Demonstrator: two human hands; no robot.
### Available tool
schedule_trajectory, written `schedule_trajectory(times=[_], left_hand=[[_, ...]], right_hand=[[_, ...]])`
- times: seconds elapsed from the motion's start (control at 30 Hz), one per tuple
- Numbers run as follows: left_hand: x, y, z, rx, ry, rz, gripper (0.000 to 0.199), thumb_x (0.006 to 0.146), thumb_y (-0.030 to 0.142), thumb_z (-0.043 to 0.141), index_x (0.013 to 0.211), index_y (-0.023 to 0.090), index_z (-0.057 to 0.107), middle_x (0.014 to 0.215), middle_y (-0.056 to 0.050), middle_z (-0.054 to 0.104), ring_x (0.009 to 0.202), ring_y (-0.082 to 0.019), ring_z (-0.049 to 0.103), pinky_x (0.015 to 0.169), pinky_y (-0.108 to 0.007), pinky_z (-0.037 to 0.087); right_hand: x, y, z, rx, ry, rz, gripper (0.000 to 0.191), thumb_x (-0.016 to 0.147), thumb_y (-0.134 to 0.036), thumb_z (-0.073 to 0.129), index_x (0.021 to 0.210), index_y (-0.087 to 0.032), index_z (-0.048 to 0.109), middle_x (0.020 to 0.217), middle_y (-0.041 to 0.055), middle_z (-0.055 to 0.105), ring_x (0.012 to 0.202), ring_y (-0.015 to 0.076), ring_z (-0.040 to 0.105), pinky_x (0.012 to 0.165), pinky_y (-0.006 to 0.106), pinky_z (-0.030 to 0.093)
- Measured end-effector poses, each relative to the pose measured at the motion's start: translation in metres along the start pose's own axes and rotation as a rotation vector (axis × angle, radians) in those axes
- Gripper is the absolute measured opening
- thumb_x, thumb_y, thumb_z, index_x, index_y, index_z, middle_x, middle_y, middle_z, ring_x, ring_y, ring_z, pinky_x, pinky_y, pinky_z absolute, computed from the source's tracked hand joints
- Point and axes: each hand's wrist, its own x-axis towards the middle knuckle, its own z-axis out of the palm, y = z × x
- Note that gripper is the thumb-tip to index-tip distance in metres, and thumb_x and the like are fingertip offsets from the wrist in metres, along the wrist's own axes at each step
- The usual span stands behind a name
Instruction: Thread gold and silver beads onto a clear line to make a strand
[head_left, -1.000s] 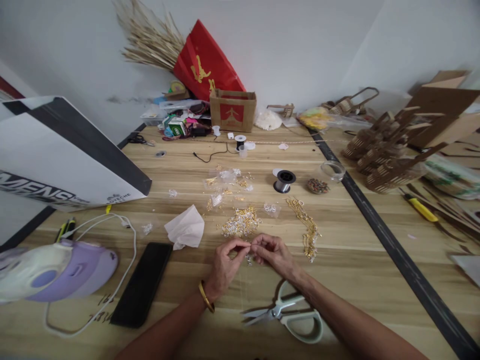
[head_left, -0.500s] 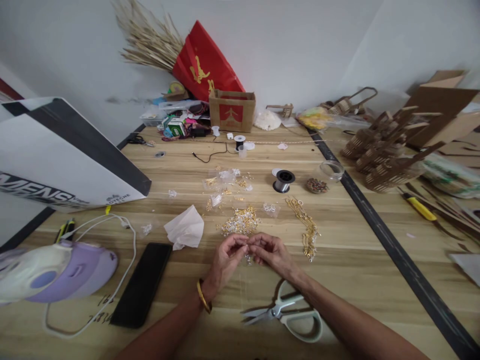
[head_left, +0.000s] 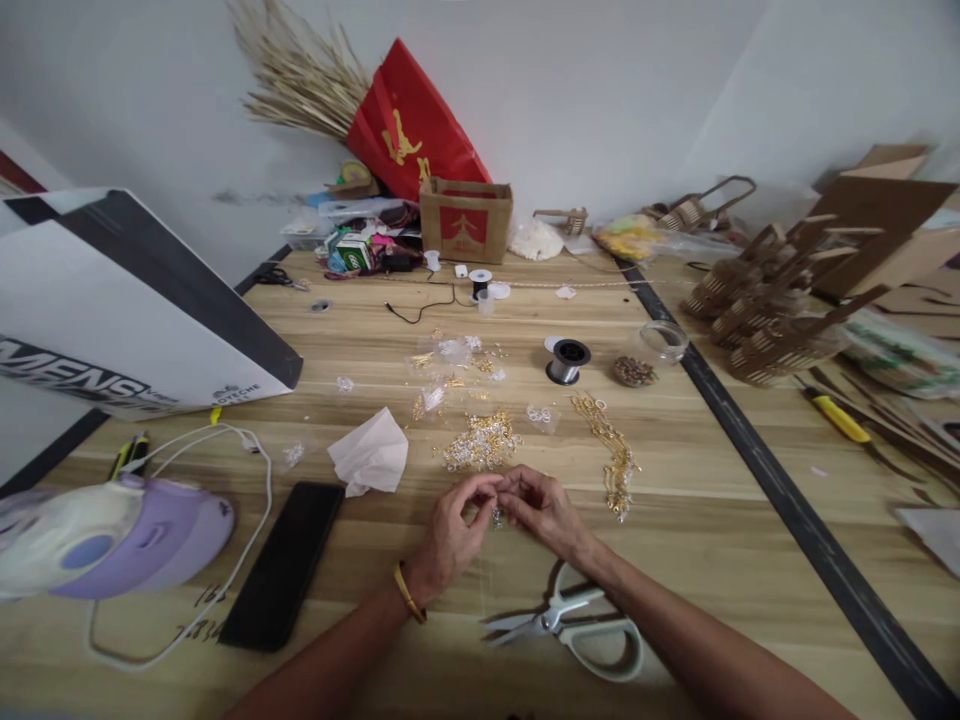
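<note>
My left hand (head_left: 456,522) and my right hand (head_left: 546,512) meet fingertip to fingertip over the table's middle. Thumb and index finger of the right hand are pinched together. The left fingers curl in from the other side, closed near the same spot. A tiny cluster of silver beads (head_left: 496,517) hangs between the fingertips, and what exactly each hand grips is too small to tell. A faint clear thread (head_left: 487,580) runs down toward the table. Just beyond the hands lies a pile of gold and silver beads (head_left: 481,440). Scissors (head_left: 559,620) lie spread beside my right forearm.
Gold chains (head_left: 611,455) lie to the right, with a wire spool (head_left: 568,362) and a bowl of dark beads (head_left: 634,371) behind. Leftward are a tissue (head_left: 371,452), a black phone (head_left: 285,565), a purple device (head_left: 150,535) with a white cable, and a large white box (head_left: 127,320).
My left hand has shifted slightly, its thumb now lower and farther from the index finger. The small silver cluster shows more clearly between the hands. The right hand is almost unmoved.
</note>
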Motion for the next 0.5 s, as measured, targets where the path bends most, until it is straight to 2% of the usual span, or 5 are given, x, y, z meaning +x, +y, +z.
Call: schedule_trajectory(times=[0.33,0.5], left_hand=[[-0.0016,-0.0028,-0.0014,0.129,-0.049,0.082,0.031,0.079,0.009,0.049,0.107,0.019,0.059,0.096,-0.006,0.069,0.087,-0.017,0.063,0.082,-0.029,0.049],[-0.0022,-0.0010,-0.0040,0.196,-0.084,0.121,0.037,0.080,0.007,0.048,0.113,0.021,0.056,0.101,-0.006,0.068,0.090,-0.018,0.063,0.086,-0.031,0.049]], right_hand=[[-0.0030,-0.0034,-0.0001,-0.248,-0.016,-0.112,0.017,0.086,-0.033,0.054,0.088,-0.016,0.057,0.066,-0.0016,0.053,0.057,0.0103,0.045,0.053,0.022,0.036],[-0.0046,-0.0052,0.0012,-0.309,-0.004,-0.126,0.012,0.086,-0.029,0.052,0.084,-0.017,0.056,0.065,-0.0017,0.052,0.058,0.0108,0.045,0.054,0.021,0.036]])
